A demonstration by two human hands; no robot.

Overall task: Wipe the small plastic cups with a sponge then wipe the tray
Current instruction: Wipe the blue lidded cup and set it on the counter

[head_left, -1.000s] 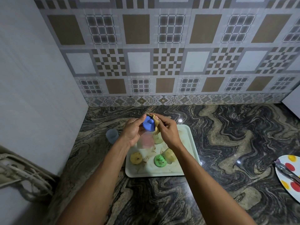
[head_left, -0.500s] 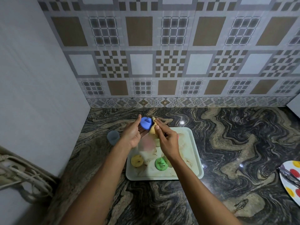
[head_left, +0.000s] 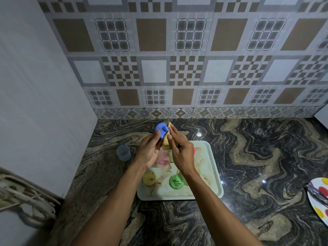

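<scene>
The left hand (head_left: 149, 150) pinched the small blue plastic cup (head_left: 160, 129) above the stained pale rectangular tray (head_left: 213, 174) — so the right hand (head_left: 181, 151), gripping the tan sponge (head_left: 166, 142), could rub its side.

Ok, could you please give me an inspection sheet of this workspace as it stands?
Surface: marbled stone counter; stained pale tray on it.
Job's things: blue cup and sponge in hand; pink cup, yellow cup, green cup on tray; grey cup beside tray.
Clutter: spotted plate with cutlery, far right.
Hands: left hand grips blue cup; right hand holds sponge against it.
Cables: tangled cords, lower left.
Surroundings: patterned tile wall behind.
</scene>
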